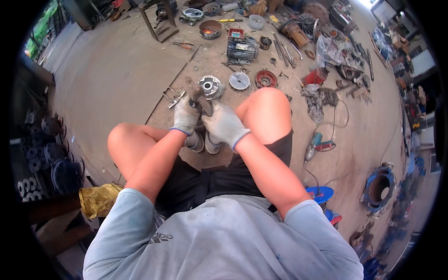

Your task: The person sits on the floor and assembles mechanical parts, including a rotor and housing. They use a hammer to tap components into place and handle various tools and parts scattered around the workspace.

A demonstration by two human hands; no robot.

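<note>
Both my hands wear whitish work gloves and meet between my knees. My left hand (187, 115) is closed round a dull brown-grey piece (204, 103), blurred, whose kind I cannot make out. Against the lower part of that piece my right hand (225, 124) is closed too, its fingertips partly hidden. Just beyond them a round metal end cover (211, 87) with a central bore lies on the floor. To its right are a silver disc (239, 80) and a red ring-shaped flange (265, 79). A metal puller-like tool (173, 97) lies left of my left hand.
A finned electric motor (242, 50) stands farther off, near a brown bowl (210, 30) of small parts. Wrenches and bars (283, 51) lie to its right. At my right are a crumpled dark rag (318, 100), a corded power drill (317, 147) and a blue flanged casting (379, 188).
</note>
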